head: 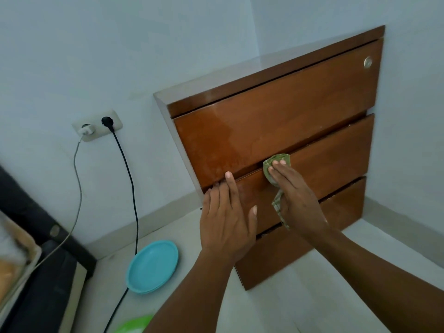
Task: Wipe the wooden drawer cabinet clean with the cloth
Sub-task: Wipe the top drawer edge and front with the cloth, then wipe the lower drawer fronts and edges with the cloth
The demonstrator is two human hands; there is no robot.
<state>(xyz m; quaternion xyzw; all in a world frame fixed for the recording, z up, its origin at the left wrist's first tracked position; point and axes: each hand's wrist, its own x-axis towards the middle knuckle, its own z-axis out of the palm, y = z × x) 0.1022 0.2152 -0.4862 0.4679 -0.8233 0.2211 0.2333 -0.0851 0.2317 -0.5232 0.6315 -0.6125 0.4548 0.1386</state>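
While left hand rests flat on cabinet | cloth pressed under straight fingers of right hand

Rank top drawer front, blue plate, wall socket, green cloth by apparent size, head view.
1. top drawer front
2. blue plate
3. wall socket and green cloth: alike; the right hand hides part of the latter.

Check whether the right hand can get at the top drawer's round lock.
Probably yes: only bare drawer front lies between the right hand, pressing the cloth, and the lock.
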